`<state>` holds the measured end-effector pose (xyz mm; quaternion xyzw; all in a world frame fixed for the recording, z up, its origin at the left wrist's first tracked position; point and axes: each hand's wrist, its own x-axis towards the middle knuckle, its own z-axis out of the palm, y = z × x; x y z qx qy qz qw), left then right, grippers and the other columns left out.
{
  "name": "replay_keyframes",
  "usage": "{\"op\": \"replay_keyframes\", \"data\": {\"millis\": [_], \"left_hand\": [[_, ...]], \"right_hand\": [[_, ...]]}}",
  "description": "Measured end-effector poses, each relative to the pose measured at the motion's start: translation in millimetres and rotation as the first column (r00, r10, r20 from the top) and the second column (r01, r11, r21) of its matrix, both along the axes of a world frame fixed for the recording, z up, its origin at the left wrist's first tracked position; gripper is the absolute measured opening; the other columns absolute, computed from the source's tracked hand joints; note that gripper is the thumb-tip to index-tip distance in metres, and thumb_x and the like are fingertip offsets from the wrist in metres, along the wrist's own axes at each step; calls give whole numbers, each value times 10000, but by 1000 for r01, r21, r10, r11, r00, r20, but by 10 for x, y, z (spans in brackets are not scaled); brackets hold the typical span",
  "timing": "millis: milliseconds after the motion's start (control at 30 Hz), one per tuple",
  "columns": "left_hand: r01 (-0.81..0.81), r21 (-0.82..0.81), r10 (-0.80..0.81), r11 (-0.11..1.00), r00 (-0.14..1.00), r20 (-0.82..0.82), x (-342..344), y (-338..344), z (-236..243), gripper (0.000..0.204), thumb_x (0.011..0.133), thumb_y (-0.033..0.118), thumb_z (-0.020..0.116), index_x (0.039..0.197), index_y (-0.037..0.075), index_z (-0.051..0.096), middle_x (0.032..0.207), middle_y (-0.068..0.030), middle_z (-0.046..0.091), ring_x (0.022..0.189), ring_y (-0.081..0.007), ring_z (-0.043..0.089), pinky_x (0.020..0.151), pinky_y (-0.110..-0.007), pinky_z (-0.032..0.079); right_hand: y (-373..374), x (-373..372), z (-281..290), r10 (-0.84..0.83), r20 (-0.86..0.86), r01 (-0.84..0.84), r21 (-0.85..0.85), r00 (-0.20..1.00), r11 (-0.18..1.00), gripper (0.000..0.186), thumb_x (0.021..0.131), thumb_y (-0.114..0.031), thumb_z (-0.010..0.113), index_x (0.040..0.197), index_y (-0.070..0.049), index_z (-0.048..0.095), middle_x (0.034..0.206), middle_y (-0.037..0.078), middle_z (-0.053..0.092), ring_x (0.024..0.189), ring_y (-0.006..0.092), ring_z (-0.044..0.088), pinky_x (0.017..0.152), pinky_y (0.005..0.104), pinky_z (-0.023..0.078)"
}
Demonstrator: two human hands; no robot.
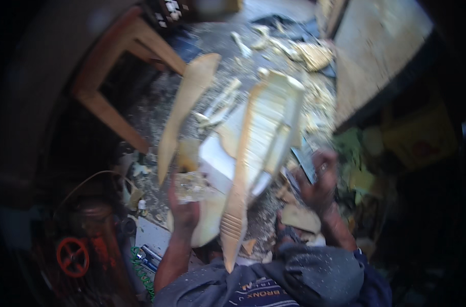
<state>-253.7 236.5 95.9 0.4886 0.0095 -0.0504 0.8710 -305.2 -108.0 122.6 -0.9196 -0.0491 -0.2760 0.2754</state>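
A carved wooden piece (233,225), grooved near its lower end, slants from my lap up the middle of the view. Cream foam padding (274,112) covers its broad upper part. My left hand (184,212) is left of it, closed on a pale yellowish foam piece (191,187). On the other side, my right hand (319,179) is closed around a flat grey-blue blade (305,162) pointing up and left, close to the padding's edge. Motion blurs this hand, and the blade's handle is hidden. A white block (215,158) lies beneath the padded piece.
Another curved wooden piece (187,107) lies to the left, near a wooden frame (102,97). Foam scraps (315,56) litter the dark floor ahead. A large board (381,46) stands at upper right. Low on the left is a machine with a red handwheel (73,257), beside a green coiled hose (143,273).
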Motion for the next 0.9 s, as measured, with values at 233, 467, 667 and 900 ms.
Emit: {"op": "replay_keyframes", "data": {"millis": [233, 467, 667, 900], "left_hand": [[16, 263, -33, 965, 998, 62, -89, 214, 68, 858, 846, 431, 816, 1511, 68, 414, 1350, -146, 611, 1226, -297, 620, 1046, -441, 490], [85, 125, -88, 989, 996, 15, -7, -167, 143, 820, 870, 438, 786, 1519, 97, 419, 1426, -129, 546, 1304, -279, 531, 1069, -460, 453], [218, -134, -232, 967, 968, -98, 7, -860, 164, 612, 959, 428, 694, 1452, 118, 508, 1418, -83, 562, 1310, -249, 515, 1103, -451, 412], [322, -18, -321, 947, 939, -120, -56, -989, 215, 671, 990, 136, 688, 1557, 48, 340, 1437, -92, 541, 1328, -206, 551, 1117, -382, 466]], "right_hand": [[-918, -552, -308, -797, -198, 819, 207, 571, 535, 585, 944, -176, 729, 1480, -62, 521, 1190, 137, 566, 959, 217, 567, 868, 380, 500], [-360, -534, -350, 185, -650, 314, 572, 737, 758, 479, 956, -177, 711, 1405, -55, 599, 1160, 120, 649, 993, 226, 651, 883, 338, 539], [357, 29, -147, 606, -278, -267, 708, 745, 654, 597, 986, -173, 695, 1531, -69, 477, 1270, 130, 644, 1127, 200, 649, 949, 362, 545], [692, 389, 21, 703, -184, 34, 974, 687, 222, 633, 1035, -144, 629, 1584, 6, 351, 1523, 159, 507, 1432, 233, 449, 1216, 401, 323]]}}
